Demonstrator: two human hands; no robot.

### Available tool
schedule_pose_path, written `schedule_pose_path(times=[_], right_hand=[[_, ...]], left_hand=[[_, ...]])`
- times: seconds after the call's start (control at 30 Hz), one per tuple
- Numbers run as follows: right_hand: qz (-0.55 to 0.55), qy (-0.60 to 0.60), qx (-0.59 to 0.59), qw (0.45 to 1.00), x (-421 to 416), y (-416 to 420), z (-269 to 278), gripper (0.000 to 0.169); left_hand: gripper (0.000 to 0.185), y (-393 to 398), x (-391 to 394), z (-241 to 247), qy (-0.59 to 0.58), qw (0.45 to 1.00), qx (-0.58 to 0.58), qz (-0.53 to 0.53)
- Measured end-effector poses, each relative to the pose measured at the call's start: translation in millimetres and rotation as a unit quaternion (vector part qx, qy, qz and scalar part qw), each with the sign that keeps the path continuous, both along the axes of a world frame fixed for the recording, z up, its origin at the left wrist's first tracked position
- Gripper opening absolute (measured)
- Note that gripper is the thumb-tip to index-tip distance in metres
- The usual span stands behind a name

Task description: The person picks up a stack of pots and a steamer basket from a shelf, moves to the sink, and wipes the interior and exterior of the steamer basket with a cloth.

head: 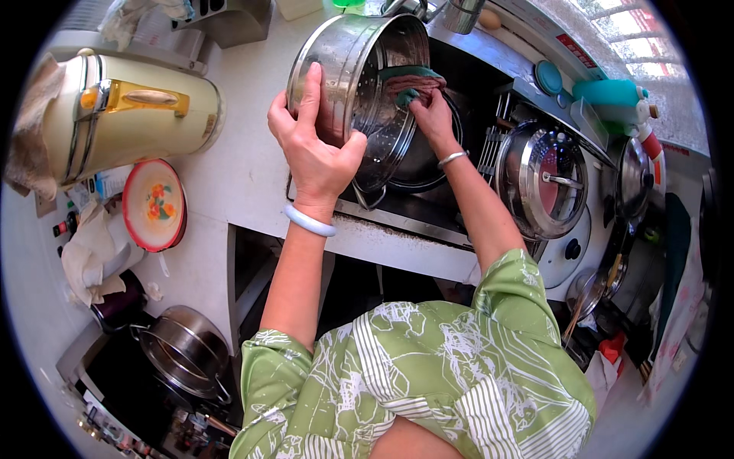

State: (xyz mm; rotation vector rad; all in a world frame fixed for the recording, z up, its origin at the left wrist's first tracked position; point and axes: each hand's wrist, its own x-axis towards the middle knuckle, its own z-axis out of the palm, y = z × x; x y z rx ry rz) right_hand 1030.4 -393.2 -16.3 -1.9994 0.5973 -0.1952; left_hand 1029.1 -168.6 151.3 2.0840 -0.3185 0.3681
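My left hand [321, 143] holds a stainless steel steamer pot [332, 63] by its outer wall, with the thumb near the rim. The steamer is tilted on its side over the cooktop, and its perforated bottom shows inside. In my right hand [433, 112] is a folded cloth [416, 83], reddish with green edges, pressed at the steamer's open side. Under the steamer lies a dark round pan [424, 166] on the cooktop, partly hidden. A white bangle is on my left wrist, a metal one on my right.
A cream kettle-shaped container [137, 115] and a red-rimmed enamel bowl [152, 203] stand at the left. Lower left is another steel pot [183, 350]. To the right are a glass-lidded pot [542, 178] and bottles [608, 94] near the window. The counter edge [395, 246] runs before me.
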Motion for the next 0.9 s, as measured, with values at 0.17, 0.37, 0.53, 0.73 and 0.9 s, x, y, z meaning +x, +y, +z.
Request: schedule_pose_path(times=[0.17,0.37,0.53,0.73,0.9], right_hand=[[-0.1,0.023,0.095,0.99,-23,20,-36,0.044],[-0.119,0.039,0.191,0.974,-45,56,-47,0.051],[-0.122,0.175,0.31,0.926,-74,76,15,0.043],[-0.079,0.2,0.405,0.889,-78,73,50,0.03],[0.115,-0.103,0.209,0.966,-20,5,-14,0.03]], left_hand=[[0.081,-12,-1,3,0.01,1.0,0.004,-0.008],[0.082,-10,-2,2,-0.004,1.0,0.021,0.01],[0.082,-12,-2,3,0.005,1.0,-0.006,0.005],[0.082,-10,-3,4,-0.011,1.0,0.026,0.005],[0.086,-14,0,-2,-0.022,0.999,0.024,-0.026]])
